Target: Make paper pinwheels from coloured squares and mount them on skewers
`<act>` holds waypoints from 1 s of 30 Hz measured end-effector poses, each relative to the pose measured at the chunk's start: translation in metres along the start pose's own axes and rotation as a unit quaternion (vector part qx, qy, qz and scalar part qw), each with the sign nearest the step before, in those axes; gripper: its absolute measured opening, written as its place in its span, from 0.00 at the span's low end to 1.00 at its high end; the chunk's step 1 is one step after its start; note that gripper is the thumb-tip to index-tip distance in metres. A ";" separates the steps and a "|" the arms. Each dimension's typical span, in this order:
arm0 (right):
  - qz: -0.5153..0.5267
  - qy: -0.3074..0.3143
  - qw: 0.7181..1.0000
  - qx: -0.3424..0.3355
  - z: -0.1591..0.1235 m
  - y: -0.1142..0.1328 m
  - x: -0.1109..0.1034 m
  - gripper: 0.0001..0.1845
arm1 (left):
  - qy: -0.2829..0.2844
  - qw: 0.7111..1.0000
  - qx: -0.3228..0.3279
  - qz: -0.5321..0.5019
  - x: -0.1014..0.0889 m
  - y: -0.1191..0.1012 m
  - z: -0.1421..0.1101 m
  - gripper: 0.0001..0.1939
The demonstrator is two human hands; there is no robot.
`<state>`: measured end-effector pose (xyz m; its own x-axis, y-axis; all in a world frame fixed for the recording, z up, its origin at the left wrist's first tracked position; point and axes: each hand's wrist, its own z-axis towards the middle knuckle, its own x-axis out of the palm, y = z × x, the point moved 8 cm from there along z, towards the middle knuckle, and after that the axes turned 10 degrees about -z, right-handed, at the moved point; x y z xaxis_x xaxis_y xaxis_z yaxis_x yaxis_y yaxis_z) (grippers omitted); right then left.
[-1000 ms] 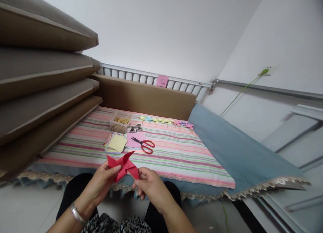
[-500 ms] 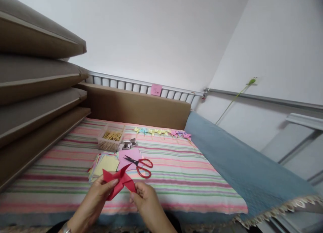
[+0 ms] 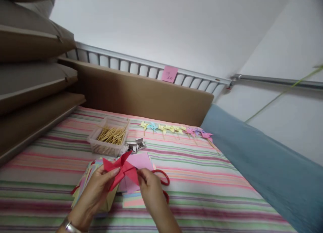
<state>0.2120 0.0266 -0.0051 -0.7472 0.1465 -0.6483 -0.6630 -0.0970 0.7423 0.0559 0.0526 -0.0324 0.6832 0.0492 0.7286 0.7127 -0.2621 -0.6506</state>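
Gripping a red paper pinwheel (image 3: 124,170) above the near papers (image 3: 108,202), the left hand (image 3: 97,187) pinches its left side and the right hand (image 3: 150,186) its right blade. Blades look folded in, but no stick shows on it; stick-mounted pinwheels (image 3: 152,126) line the far right

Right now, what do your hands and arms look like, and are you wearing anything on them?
My left hand has a shiny silver bangle at its wrist. My right hand shows none. No gloves, and no sleeves in view.
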 end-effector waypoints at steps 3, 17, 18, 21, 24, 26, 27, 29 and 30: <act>-0.050 0.014 0.999 0.000 0.019 -0.026 0.012 0.11 | -0.010 1.000 -0.015 -0.010 -0.010 0.005 0.012 0.11; -0.016 -0.091 0.992 -0.084 0.013 0.026 0.014 0.08 | -0.109 0.994 0.016 -0.029 -0.024 0.030 0.025 0.11; -0.022 -0.083 0.994 -0.073 0.013 0.024 0.019 0.08 | -0.109 0.993 0.019 -0.032 -0.022 0.032 0.024 0.11; -0.031 -0.084 0.995 -0.046 0.015 0.014 0.025 0.07 | -0.116 0.992 0.027 -0.035 -0.020 0.039 0.021 0.11; -0.040 -0.089 0.995 -0.035 0.018 0.009 0.024 0.06 | -0.129 0.991 0.032 -0.017 -0.023 0.043 0.021 0.11; -0.046 -0.090 0.994 -0.031 0.018 0.007 0.022 0.07 | -0.138 0.990 0.037 0.007 -0.028 0.044 0.022 0.12; -0.048 -0.090 0.994 -0.029 0.019 0.006 0.022 0.07 | -0.140 0.989 0.041 0.023 -0.029 0.044 0.022 0.12; -0.053 -0.092 0.994 -0.026 0.019 0.003 0.022 0.07 | -0.138 0.987 0.048 0.063 -0.031 0.044 0.023 0.12; -0.057 -0.094 0.994 -0.024 0.020 0.002 0.022 0.08 | -0.136 0.986 0.051 0.085 -0.031 0.043 0.023 0.12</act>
<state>0.1955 0.0490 -0.0143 -0.6483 0.3392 -0.6817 -0.7477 -0.1147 0.6540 0.0694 0.0621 -0.0878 0.8018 0.2726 0.5317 0.5868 -0.1913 -0.7868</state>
